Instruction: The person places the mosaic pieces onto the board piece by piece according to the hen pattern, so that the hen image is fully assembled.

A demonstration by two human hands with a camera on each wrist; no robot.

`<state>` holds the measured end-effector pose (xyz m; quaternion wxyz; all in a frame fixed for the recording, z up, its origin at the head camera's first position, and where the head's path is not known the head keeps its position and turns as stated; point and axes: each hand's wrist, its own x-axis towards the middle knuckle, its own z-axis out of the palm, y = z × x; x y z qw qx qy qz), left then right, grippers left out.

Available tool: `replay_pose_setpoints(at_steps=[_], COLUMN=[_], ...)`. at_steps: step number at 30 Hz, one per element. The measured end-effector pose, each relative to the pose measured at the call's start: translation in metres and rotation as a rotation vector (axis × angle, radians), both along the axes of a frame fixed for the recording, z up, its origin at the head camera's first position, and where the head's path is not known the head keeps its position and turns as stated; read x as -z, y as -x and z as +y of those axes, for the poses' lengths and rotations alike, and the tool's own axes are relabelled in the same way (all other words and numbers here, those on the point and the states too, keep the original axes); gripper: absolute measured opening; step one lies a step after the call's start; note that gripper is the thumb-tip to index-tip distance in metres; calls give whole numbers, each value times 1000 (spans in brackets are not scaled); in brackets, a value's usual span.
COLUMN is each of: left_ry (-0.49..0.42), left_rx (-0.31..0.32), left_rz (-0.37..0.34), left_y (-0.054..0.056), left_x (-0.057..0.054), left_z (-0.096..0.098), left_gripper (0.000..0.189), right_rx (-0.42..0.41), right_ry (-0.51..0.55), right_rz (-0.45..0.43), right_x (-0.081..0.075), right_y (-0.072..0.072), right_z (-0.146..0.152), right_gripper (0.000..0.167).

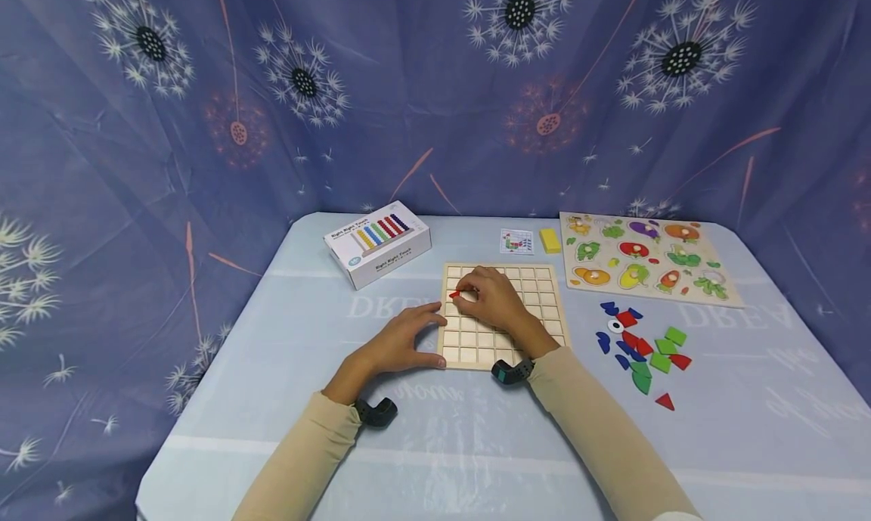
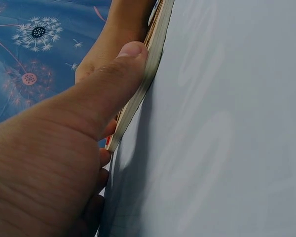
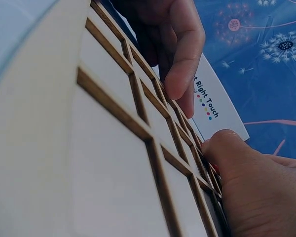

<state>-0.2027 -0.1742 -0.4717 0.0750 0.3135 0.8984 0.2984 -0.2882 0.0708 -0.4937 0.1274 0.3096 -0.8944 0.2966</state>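
One red piece [image 1: 455, 295] pinched by the right hand [image 1: 494, 300], left hand [image 1: 403, 340] wide against the left of the grid board [image 1: 486, 340]. Seat it flat, imo.

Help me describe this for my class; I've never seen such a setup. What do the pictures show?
No machine here, just someone's bare left hand and right hand. The wide picture comes from a head-worn camera looking down; the others come from the left wrist camera and right wrist camera. The right hand pinches a red piece over a wooden grid board; the left touches the board's edge. Also on the table: a white box, a printed card, a yellow block, a vegetable puzzle board and loose coloured shapes.
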Motion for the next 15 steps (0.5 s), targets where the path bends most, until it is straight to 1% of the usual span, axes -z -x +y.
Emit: replay_pose_setpoints(at_steps=[15], left_ry=[-6], left_rx=[6], left_rz=[15], left_y=[-1], left_x=[1], left_z=[-1], left_gripper=[70], right_rx=[-1], right_ry=[31], right_rz=[-9], right_x=[2], right_y=[1], right_z=[-1], right_gripper=[17])
